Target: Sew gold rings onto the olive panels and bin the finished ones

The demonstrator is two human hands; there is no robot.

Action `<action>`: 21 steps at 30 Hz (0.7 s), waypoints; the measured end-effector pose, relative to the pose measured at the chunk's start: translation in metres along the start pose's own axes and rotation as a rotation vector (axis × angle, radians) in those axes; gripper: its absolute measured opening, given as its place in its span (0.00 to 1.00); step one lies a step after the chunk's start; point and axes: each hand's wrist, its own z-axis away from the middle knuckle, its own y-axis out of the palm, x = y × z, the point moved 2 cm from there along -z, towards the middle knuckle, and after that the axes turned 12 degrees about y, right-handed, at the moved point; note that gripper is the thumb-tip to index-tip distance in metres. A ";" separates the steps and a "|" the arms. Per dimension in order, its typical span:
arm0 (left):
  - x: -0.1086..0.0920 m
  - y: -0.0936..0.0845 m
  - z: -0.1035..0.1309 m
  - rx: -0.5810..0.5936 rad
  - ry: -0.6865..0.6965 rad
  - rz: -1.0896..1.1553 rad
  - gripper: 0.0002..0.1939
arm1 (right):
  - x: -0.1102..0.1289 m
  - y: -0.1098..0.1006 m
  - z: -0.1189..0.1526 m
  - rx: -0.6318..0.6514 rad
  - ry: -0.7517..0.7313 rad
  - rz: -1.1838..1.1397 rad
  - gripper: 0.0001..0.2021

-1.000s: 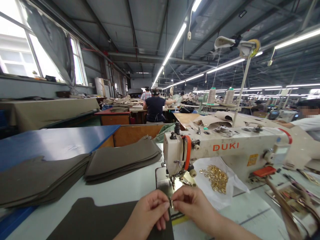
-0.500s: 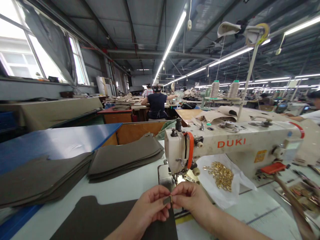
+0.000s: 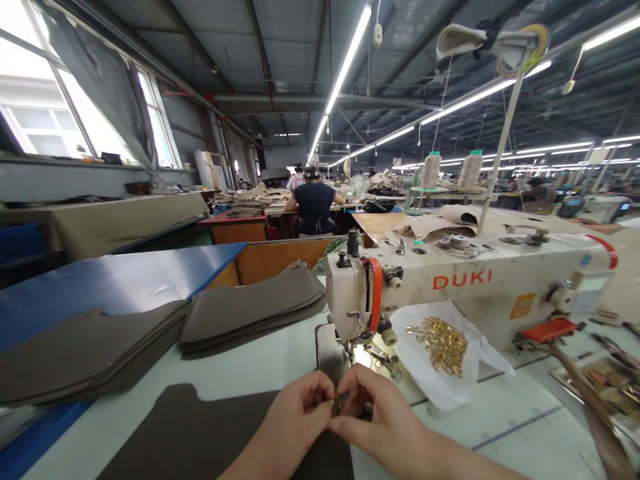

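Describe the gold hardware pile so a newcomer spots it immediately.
Find the big white sewing machine marked DUKI. Below that lettering spreads a white sheet; on it sits the gold hardware pile, its small, shiny pieces unlike the flat, dark stacks nearby.

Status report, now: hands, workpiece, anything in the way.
Left hand pinching small dark strip; right hand at it too, grip partly hidden. Dark panel flat on table, partly covered by left arm. Sewing machine just beyond hands.
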 end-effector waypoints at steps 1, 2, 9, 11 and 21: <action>0.000 0.000 0.000 -0.006 -0.004 -0.009 0.04 | 0.000 -0.001 0.000 -0.010 -0.013 0.015 0.08; -0.001 0.000 0.001 -0.011 -0.006 -0.009 0.04 | 0.001 -0.002 0.000 -0.018 -0.026 0.013 0.05; -0.004 0.001 -0.001 -0.050 0.001 0.033 0.04 | 0.009 -0.005 0.002 -0.059 -0.141 0.058 0.03; -0.004 0.001 0.000 -0.061 0.016 0.018 0.03 | 0.012 -0.004 0.005 -0.092 -0.164 0.130 0.05; -0.004 0.000 -0.002 -0.129 0.007 0.065 0.05 | 0.012 -0.009 0.002 -0.104 -0.274 0.181 0.06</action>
